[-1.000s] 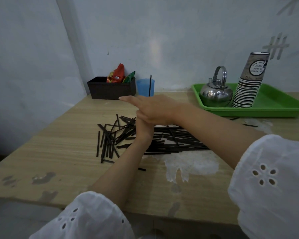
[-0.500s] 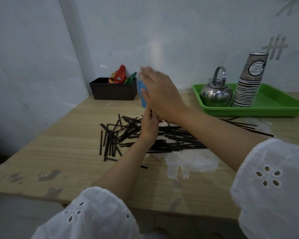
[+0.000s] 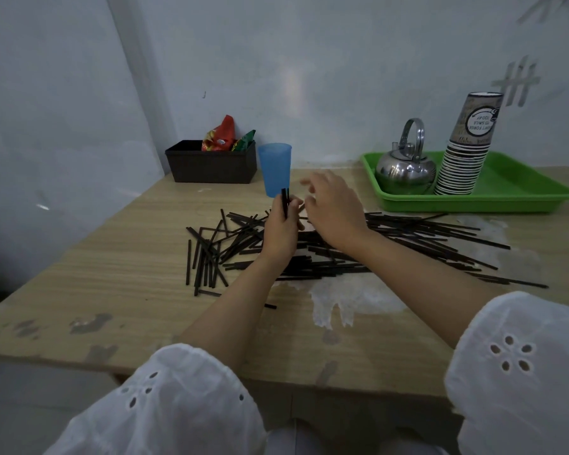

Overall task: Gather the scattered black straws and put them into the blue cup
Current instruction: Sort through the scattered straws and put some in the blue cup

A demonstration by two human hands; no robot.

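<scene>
Several black straws [image 3: 408, 238] lie scattered across the middle of the wooden table [image 3: 112, 290]. The blue cup [image 3: 274, 169] stands upright just beyond them, near the back. My left hand [image 3: 281, 231] is shut on a couple of black straws held upright [image 3: 285, 205], their tips just in front of the cup's base. My right hand [image 3: 334, 208] hovers beside it to the right, fingers spread and blurred, holding nothing that I can see. No straw shows above the cup's rim.
A dark box [image 3: 211, 165] with snack packets stands left of the cup by the wall. At the back right, a green tray [image 3: 513, 192] holds a steel kettle [image 3: 404, 169] and a stack of paper cups [image 3: 467, 152]. White patches mark the tabletop.
My right hand has come down from in front of the cup to the pile, uncovering the cup. The left hand has lifted a little and now holds straws upright.
</scene>
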